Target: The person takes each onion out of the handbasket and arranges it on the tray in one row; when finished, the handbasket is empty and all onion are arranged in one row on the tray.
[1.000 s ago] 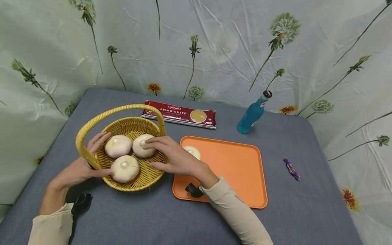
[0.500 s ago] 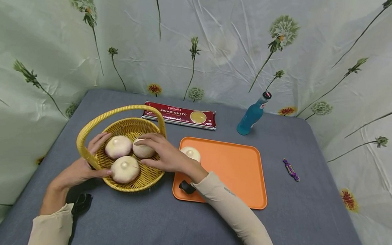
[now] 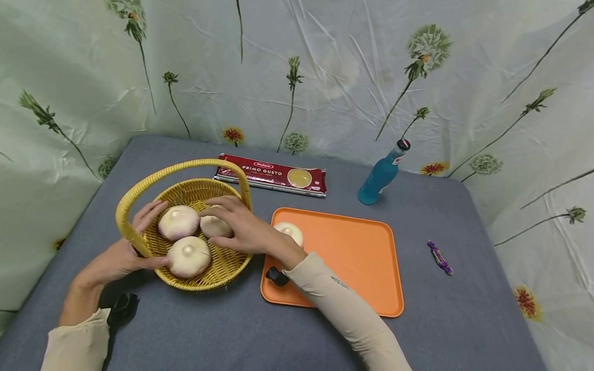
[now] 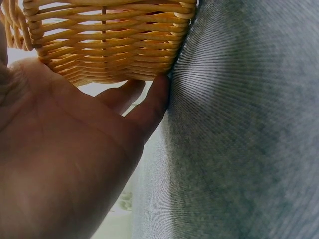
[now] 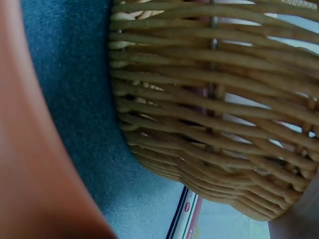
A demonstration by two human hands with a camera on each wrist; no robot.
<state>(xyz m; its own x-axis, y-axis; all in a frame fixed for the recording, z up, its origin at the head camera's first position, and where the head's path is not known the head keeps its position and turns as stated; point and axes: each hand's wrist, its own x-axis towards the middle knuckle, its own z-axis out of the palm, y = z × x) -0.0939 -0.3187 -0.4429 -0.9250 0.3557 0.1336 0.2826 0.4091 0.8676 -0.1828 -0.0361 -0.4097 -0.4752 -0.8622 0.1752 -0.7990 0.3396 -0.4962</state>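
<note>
A yellow wicker basket (image 3: 197, 185) with an arched handle stands at the table's left. My left hand (image 3: 113, 260) holds its left side, thumb at the near rim and fingers by the handle's base; in the left wrist view, fingers lie against the woven wall. Inside are three whitish, purple-tinged turnips: a back-left turnip (image 3: 177, 222), a front turnip (image 3: 189, 257) and a right turnip (image 3: 213, 227). My right hand (image 3: 244, 228) reaches over the basket's right rim, its fingers and thumb curved round the right turnip, which they partly cover. The right wrist view shows mainly the basket's wall (image 5: 214, 109).
An orange tray (image 3: 349, 258) lies right of the basket under my right forearm, with another turnip (image 3: 291, 232) at its left edge. Behind are a red spaghetti pack (image 3: 272, 175) and an upright blue bottle (image 3: 382, 177). A purple-wrapped candy (image 3: 439, 257) lies far right.
My right hand has moved left, farther over the basket, and its fingers have come round the right turnip. The left hand and the basket have stayed in place.
</note>
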